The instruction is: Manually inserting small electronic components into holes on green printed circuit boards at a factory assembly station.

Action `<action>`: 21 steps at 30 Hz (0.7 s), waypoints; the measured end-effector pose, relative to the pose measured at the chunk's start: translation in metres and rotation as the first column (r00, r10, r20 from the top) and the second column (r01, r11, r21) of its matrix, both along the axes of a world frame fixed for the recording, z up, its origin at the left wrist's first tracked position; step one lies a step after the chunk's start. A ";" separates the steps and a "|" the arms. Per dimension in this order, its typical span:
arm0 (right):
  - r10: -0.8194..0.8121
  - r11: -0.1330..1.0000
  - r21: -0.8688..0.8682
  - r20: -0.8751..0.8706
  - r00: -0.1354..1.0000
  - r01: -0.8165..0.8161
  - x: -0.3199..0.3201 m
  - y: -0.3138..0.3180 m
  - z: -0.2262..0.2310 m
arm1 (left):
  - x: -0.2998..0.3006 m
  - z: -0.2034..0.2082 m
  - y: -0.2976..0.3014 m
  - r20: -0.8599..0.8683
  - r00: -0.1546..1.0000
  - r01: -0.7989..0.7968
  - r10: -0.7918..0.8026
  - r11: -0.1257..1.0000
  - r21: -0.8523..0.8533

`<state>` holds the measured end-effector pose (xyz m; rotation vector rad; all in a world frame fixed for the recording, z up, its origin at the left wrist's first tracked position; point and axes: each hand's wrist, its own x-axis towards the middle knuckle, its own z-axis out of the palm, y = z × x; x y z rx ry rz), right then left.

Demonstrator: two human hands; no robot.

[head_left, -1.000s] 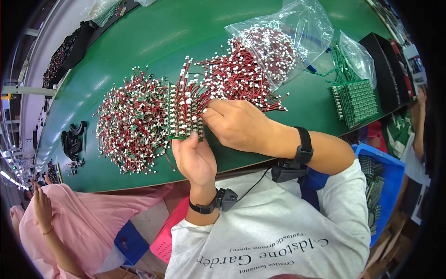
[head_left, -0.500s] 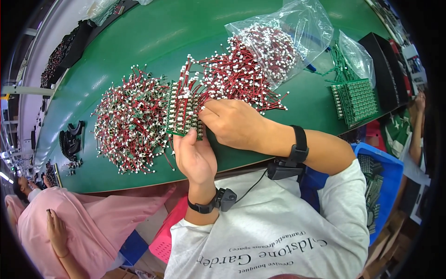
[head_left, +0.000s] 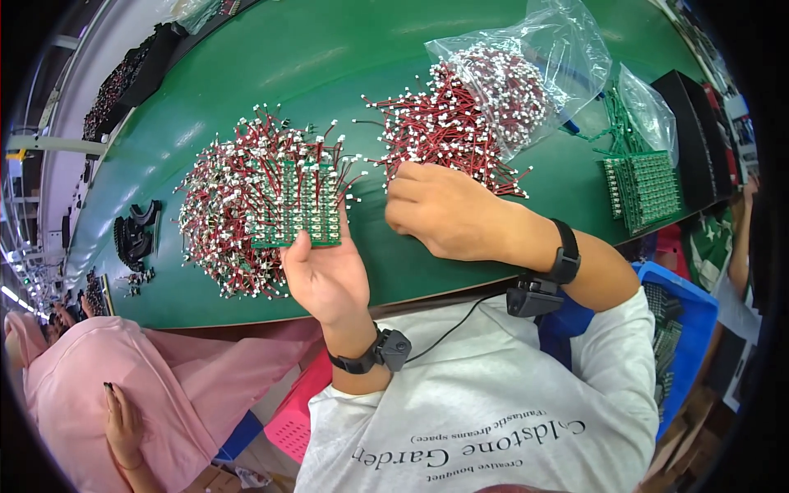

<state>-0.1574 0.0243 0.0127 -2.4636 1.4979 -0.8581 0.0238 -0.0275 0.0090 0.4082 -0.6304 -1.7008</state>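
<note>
My left hand (head_left: 330,281) holds a green circuit board panel (head_left: 306,220) by its near edge, thumb on top. The panel lies face up over the palm, with rows of small boards and red wires with white connectors standing from its far part. Close to the near side of a heap of red wires with white plugs (head_left: 440,131), my right hand (head_left: 448,212) is bent, its fingers curled inward. The fingertips are hidden, so anything in them does not show. Left of and partly behind the panel spreads a big pile of small boards with red wires (head_left: 218,201).
A clear plastic bag (head_left: 567,49) covers part of the wire heap. Stacked green panels (head_left: 645,193) stand at the right beside a black box (head_left: 690,135). Black curved parts (head_left: 136,234) lie at the left. A blue bin (head_left: 694,329) sits below right; a person in pink (head_left: 107,394) sits at left.
My right hand has left the panel and moved right to the wire heap. The panel in my left hand has shifted a little left and now shows its face more flatly.
</note>
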 end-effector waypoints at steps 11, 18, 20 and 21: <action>0.070 0.985 0.076 0.634 0.770 -0.153 0.013 0.005 0.027 | -0.003 -0.014 0.004 -0.216 0.920 0.335 -0.326 0.942 0.002; -0.017 0.995 0.089 0.607 0.794 -0.046 0.010 0.005 0.027 | -0.026 0.001 0.012 -0.195 0.923 0.299 -0.332 0.937 -0.179; 0.003 1.000 0.013 0.594 0.804 -0.014 0.012 0.005 0.023 | -0.030 0.001 0.014 0.018 0.988 0.154 -0.152 0.978 -0.140; 0.002 1.000 0.010 0.598 0.802 -0.010 0.013 0.005 0.021 | -0.032 0.000 0.015 0.005 0.987 0.160 -0.161 0.979 -0.129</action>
